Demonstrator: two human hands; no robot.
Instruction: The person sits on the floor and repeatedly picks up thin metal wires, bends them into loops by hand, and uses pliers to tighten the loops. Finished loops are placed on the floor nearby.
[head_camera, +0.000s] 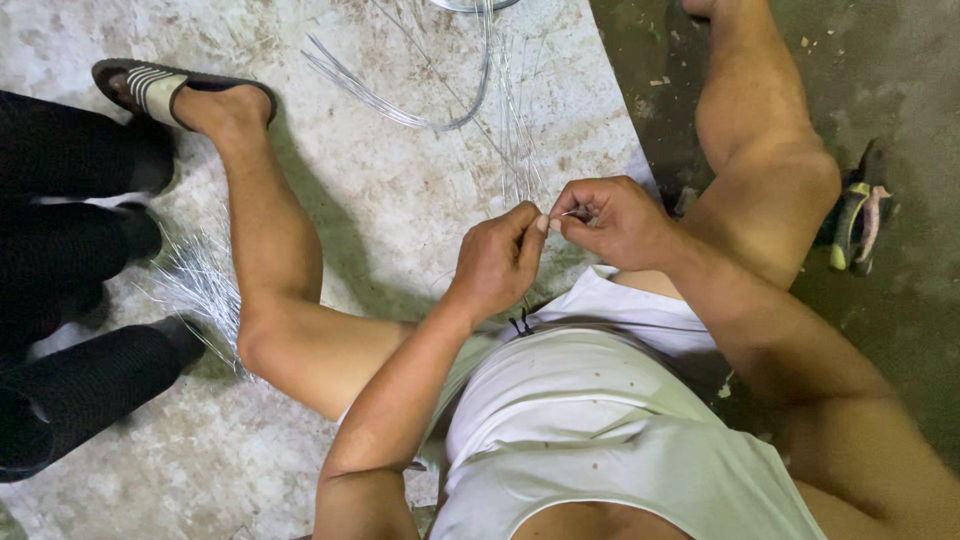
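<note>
Two hands meet right in the middle of the view, both pinched narrow on the same thin silvery wire. The left hand has thumb and forefinger squeezed on one end, and the right hand is curled into a loose fist with its fingertips clamped on the other end, so the wire sits as a tiny bright bit in the gap between the two, just above the person's lap. The hands are almost touching each other. More loose wire strands run up from the hands across the pale, stained concrete floor, and a curved bundle of wires lies further up, well apart from the hands. Another fanned-out clump of fine wires lies on the floor beside the person's left knee. The person sits on the floor in a white sleeveless shirt, legs spread, with a striped sandal on the left foot. Someone else's legs in black trousers stand at the left edge. A worn shoe sits by the right knee on the darker floor. No containers anywhere that I can see.
</note>
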